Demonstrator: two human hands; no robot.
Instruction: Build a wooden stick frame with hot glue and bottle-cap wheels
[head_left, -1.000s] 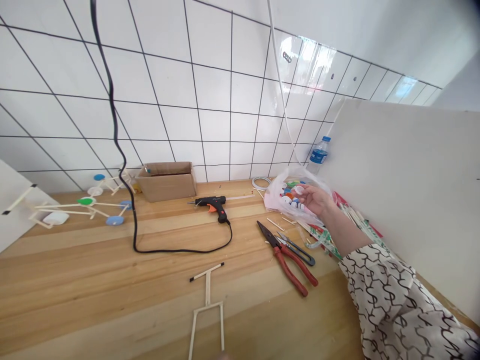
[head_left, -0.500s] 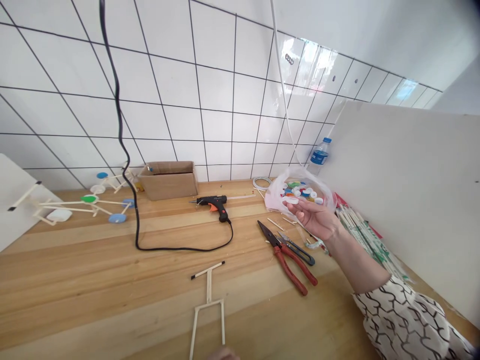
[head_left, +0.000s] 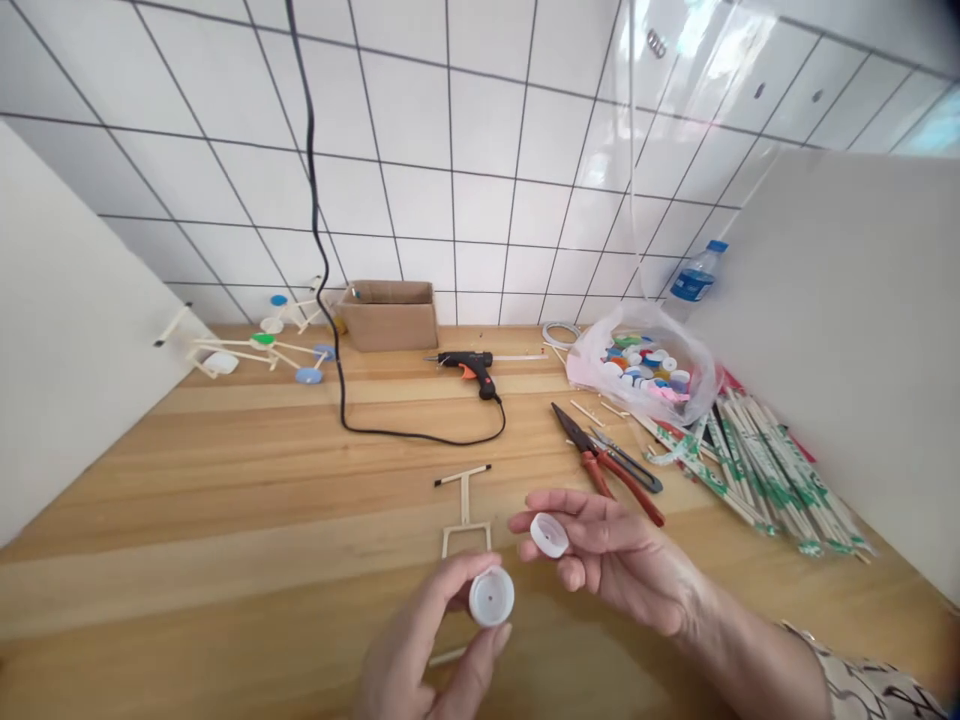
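Observation:
My left hand (head_left: 420,640) holds a white plastic bottle cap (head_left: 491,596) between thumb and fingertips, its top facing me with a small hole at the centre. My right hand (head_left: 607,552) pinches a second white bottle cap (head_left: 550,534) in its fingertips, tilted, a short way to the right of the first. Just beyond and partly under the left hand lies a flat frame of thin wooden sticks (head_left: 465,515) on the wooden worktop (head_left: 225,480). The frame's lower end is hidden behind my left hand.
Red-handled needle-nose pliers (head_left: 600,462) and small scissors (head_left: 626,460) lie beyond my right hand. Further back are a bag of coloured caps (head_left: 637,365), a hot glue gun (head_left: 469,368) with black cord, bundled wrapped chopsticks (head_left: 780,470), a cardboard box (head_left: 390,315), and stick-and-cap models (head_left: 255,350).
My right hand has left the bag and come down toward me with a white cap. My left hand has risen into view holding another cap. The view has shifted, showing more of the worktop.

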